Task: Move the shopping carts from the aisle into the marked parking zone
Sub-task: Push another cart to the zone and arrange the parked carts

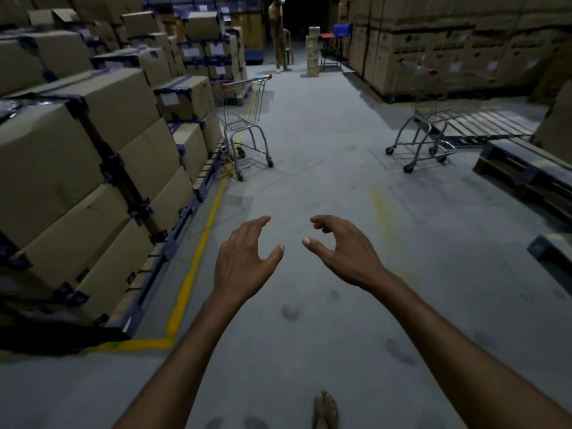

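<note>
Carts stand well ahead of us, two of them, and we touch neither. Our left hand (244, 258) and right hand (343, 252) are stretched out side by side above the grey floor (309, 187), near each other but apart. On both, the fingers are loosely curled with the thumb held away from them, and both grip nothing. Below our arms, one foot (325, 410) shows at the bottom edge.

Left of our left arm a yellow line (198, 255) runs up the floor beside stacked boxes (77, 165). At the far end of that line stands the left cart (244, 119), upright and just beside the boxes, with orange tips on its handle bar.

Across the aisle the right cart (427, 119), blurred, stands at the edge of a flat slatted pallet (483, 122), in front of a wall of cartons (433, 48). Nearer us on that side sits a dark pallet stack (523, 171).

Far down the aisle a person (279, 41) stands near a narrow box column (313, 54) and a blue chair (342, 30). We cannot tell which floor marking is the parking zone.
</note>
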{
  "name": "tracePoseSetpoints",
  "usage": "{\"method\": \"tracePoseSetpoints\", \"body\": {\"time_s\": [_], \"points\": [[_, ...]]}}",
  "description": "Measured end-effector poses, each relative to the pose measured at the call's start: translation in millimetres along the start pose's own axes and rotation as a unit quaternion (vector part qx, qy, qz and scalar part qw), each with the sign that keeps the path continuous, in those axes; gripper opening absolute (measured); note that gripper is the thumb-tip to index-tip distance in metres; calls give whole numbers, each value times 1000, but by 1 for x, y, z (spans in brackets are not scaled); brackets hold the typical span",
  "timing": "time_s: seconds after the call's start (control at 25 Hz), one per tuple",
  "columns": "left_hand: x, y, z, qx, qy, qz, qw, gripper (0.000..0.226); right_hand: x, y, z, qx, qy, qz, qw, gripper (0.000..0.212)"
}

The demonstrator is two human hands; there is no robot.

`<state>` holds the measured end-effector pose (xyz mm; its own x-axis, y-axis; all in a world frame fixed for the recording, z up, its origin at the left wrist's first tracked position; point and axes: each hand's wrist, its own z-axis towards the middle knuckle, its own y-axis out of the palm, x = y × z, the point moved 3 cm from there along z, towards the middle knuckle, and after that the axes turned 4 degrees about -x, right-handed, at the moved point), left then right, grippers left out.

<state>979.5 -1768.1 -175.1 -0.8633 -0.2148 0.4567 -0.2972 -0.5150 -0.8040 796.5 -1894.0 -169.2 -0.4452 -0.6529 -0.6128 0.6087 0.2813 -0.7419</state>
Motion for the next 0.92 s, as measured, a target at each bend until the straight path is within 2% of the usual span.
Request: {"method": "tracePoseSetpoints", "body": {"time_s": [0.24, 0.44, 0.6, 0.92], "points": [[-32, 39, 139, 17, -26, 24, 999, 70, 52, 10, 151, -18, -29, -6, 999, 53], [-63, 64, 228, 21, -49, 43, 998, 67, 81, 23, 256, -17, -56, -48, 997, 50], [-105, 85, 303, 18, -59, 50, 997, 63, 99, 50, 338, -14, -84, -108, 990, 48], [-211, 127, 480, 4, -57, 11, 998, 59, 122, 106, 526, 6, -94, -159, 983, 47]]}}
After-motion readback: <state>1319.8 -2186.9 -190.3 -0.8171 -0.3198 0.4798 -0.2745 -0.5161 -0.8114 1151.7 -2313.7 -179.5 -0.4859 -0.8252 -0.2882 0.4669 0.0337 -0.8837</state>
